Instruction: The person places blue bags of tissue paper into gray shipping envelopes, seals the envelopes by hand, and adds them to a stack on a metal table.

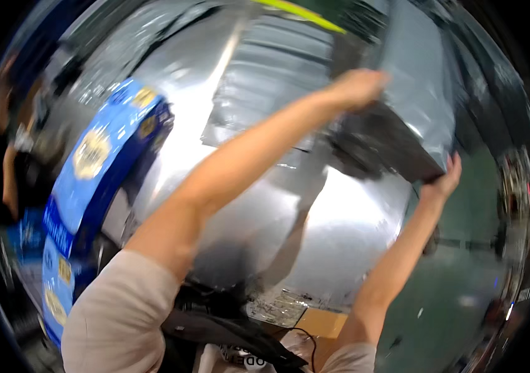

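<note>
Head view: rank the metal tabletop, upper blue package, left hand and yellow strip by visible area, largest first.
1. Metal tabletop
2. Upper blue package
3. Left hand
4. Yellow strip, long but thin

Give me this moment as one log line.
left hand: at grey plastic bag, grip blurred | right hand: holding bag's near corner | blue printed package: toward left side of metal tabletop

Glare on metal table [352, 227] — blur
</note>
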`<state>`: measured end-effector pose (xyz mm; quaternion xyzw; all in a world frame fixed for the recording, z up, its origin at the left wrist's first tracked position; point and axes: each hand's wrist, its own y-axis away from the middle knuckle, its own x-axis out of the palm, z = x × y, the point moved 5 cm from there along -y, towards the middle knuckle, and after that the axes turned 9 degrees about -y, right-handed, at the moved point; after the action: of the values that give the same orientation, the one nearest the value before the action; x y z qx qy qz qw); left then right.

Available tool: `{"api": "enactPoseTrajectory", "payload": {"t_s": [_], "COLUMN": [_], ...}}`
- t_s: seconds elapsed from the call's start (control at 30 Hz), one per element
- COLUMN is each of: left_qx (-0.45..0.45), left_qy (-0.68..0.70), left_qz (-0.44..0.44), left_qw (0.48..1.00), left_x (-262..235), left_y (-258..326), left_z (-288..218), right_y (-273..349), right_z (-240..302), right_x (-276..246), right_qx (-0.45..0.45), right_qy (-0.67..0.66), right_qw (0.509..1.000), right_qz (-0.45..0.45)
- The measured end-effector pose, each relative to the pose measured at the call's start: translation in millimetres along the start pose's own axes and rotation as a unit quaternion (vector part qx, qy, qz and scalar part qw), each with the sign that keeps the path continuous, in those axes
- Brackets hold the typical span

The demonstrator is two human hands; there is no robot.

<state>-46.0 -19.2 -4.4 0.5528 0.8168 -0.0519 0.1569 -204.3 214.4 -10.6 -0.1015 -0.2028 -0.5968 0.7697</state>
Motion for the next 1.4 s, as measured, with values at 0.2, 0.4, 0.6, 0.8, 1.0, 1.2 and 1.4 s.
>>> {"api": "enactPoseTrajectory", "payload": {"t_s": [0.2,0.4,0.6,0.8,1.0,1.2,1.4], "left_qx": [0.139,-0.168,-0.533,-0.408,-0.328,-0.161,-0.135], "left_qy": [-0.278,-0.439,-0.346,-0.427,-0.022,0.509,0.581], "left_qz": [-0.313,-0.548,-0.315,-0.234,-0.264,-0.365,-0.123], "left_qw": [0.897,0.692,0.704,0.773,0.907,0.763,0.793], "left_x": [-84.0,-315.4,-390.4,-329.9,-193.2,-39.4,-64.4], "left_y": [184.4,543.3,718.8,592.5,508.6,477.6,478.1], "left_z": [129.6,300.1,388.2,340.8,372.5,382.6,256.9], "right_y": [75.2,290.0,470.9,529.1,493.7,453.0,481.7], "right_z": [-96.1,-250.1,-298.9,-369.8,-358.5,-323.2,-166.6], "right_x": [-129.6,-252.3,-96.3,18.4,61.7,7.9,75.8], "right_qx": [0.011,0.4,0.5,0.338,0.353,0.357,0.125], "right_qy": [0.216,0.208,0.269,0.351,0.192,0.175,0.303], "right_qw": [0.974,0.893,0.777,0.739,0.863,0.876,0.88], "right_qz": [-0.074,0.009,0.272,0.465,0.305,0.272,0.343]}}
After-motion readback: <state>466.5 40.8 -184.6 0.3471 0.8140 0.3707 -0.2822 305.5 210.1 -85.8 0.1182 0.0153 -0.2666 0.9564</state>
